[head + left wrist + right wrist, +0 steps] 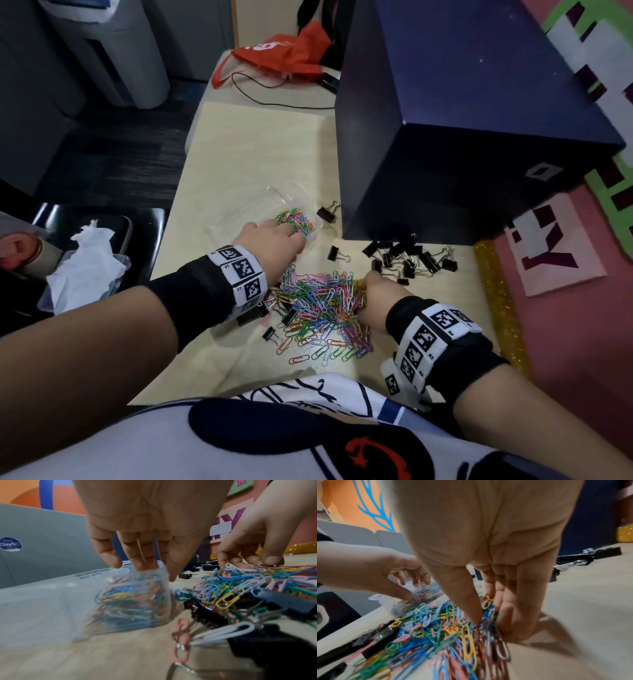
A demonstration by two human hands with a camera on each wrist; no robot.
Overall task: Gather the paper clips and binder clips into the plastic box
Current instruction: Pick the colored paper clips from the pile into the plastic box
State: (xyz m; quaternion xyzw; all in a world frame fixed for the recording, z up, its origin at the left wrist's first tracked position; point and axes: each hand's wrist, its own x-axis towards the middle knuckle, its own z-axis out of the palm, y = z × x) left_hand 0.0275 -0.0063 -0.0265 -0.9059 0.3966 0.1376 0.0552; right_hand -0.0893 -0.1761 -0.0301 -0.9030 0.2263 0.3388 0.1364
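At the bottom of the head view, nearest the camera, is the person's printed white shirt, with both forearms reaching up the frame over the pale table. Just above the shirt, in the lower middle of the frame, the loose coloured paper clips lie in a wide heap, with a few black binder clips mixed into its left edge.

The right hand is at the right edge of this heap. In the right wrist view its thumb and fingers are bent down into the clips and drawn together round a bunch of them, so it seems to be gathering a handful.

The left hand is in the middle of the frame, over the near right corner of the clear plastic box. In the left wrist view its fingers point loosely down into the box, spread and holding nothing that can be seen; it looks to have just let go of a load.

The box already holds a small pile of coloured paper clips in its right corner. I can see no binder clips inside it. Most of the binder clips lie in a black cluster at centre right, beside the foot of the big dark blue box, with singles scattered near the plastic box.

I judge the task to be at an early stage: most paper clips and apparently all binder clips remain on the table.
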